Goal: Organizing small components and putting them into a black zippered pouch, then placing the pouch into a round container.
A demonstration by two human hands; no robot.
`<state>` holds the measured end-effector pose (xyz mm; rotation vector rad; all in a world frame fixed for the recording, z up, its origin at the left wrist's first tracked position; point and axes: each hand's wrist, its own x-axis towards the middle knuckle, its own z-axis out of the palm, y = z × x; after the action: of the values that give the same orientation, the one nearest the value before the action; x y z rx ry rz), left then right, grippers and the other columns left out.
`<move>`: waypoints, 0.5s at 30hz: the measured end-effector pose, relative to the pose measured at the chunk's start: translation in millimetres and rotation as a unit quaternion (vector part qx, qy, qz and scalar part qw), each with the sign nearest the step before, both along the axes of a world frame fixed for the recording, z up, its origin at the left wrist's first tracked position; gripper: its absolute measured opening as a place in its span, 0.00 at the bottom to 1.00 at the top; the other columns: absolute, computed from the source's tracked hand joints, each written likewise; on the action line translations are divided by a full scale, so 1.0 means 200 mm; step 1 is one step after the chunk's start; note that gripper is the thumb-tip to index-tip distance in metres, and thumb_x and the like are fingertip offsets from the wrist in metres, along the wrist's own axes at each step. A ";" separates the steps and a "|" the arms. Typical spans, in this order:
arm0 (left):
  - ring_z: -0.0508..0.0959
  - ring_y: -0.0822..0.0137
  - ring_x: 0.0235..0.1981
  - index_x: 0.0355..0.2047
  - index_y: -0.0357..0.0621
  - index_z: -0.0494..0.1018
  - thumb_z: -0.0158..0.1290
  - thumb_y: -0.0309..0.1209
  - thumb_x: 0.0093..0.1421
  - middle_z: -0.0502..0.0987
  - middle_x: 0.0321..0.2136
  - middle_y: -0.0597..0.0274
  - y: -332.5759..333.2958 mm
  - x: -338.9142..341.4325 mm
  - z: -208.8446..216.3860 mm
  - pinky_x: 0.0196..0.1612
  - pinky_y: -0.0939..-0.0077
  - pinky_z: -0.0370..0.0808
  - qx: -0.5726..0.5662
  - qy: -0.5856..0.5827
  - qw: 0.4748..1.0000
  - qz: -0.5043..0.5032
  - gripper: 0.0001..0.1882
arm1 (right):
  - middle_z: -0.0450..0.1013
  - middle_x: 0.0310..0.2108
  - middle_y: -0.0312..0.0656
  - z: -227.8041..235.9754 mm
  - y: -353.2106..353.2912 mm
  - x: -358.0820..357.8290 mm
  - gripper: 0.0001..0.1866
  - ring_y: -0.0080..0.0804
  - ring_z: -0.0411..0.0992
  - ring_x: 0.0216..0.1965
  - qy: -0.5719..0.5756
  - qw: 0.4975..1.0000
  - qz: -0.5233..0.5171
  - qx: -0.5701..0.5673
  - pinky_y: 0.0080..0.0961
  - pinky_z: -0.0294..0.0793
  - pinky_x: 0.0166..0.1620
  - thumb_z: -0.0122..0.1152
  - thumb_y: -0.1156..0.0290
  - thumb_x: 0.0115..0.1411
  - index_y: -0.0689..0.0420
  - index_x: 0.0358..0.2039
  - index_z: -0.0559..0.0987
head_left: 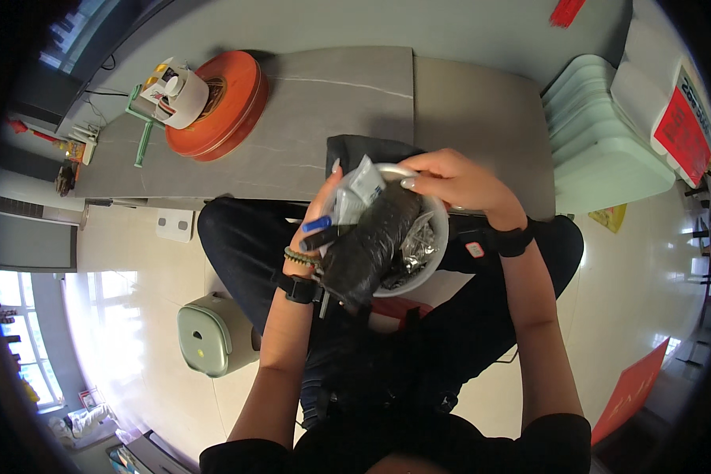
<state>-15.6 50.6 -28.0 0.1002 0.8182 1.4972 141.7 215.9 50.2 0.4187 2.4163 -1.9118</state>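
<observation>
A round white tub (441, 245) rests between my legs, full of small things. My left hand (317, 207) is closed around its left side, with fingers pointing up beside a clear plastic packet (366, 183). Near that hand's palm lie a blue-capped pen (317, 224) and a black marker-like stick (319, 239). Across the tub's front slants a black plastic-wrapped bundle (371, 245), slightly blurred. My right hand (450, 180) reaches over the far right rim, fingertips closed at the bundle's upper end. Crumpled shiny clear plastic (420, 243) shows inside; the tub's bottom is hidden.
A grey table (316, 95) stands ahead, bearing a round orange tin (241, 103) with a white container (183, 99) on top. Dark folded cloth (363, 148) lies at its near edge. Pale green stacked stools (608, 150) stand right; a green bin (205, 336) stands left.
</observation>
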 end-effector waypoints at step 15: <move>0.66 0.68 0.48 0.50 0.40 0.60 0.37 0.42 0.61 0.66 0.48 0.63 0.01 0.08 0.00 0.51 0.74 0.62 0.061 0.143 0.913 0.376 0.22 | 0.66 0.12 0.38 -0.05 -0.01 -0.02 0.13 0.18 0.61 0.08 0.042 0.971 -0.233 -0.041 0.17 0.57 0.12 0.47 0.70 0.55 0.65 0.38 0.69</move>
<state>-0.3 53.1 -28.2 0.1043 1.0625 2.3033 137.0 213.0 39.8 0.9963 2.4395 -2.2293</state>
